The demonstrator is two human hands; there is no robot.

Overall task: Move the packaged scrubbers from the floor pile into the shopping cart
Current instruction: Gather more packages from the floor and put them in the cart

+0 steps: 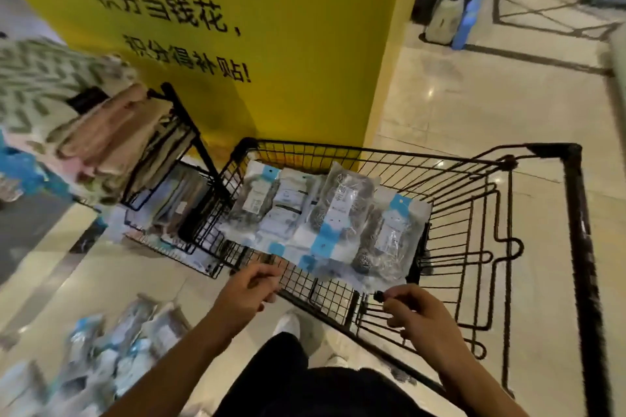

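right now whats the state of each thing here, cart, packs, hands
shopping cart: upright, several packs inside
packs in cart: lying flat, overlapping
floor pile: packs left on the floor, blurred
left hand: fingers curled at the cart's near edge, holding no pack
right hand: fingers curled at the cart wire, holding no pack

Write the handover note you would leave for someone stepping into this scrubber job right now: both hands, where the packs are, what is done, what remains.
Left hand: fingers curled at the shopping cart near rim, holding no pack.
Right hand: fingers curled at the cart's wire edge, holding no pack.
Done: several packaged scrubbers lie in the cart basket.
Left: the floor pile at lower left holds more packs; move them in.
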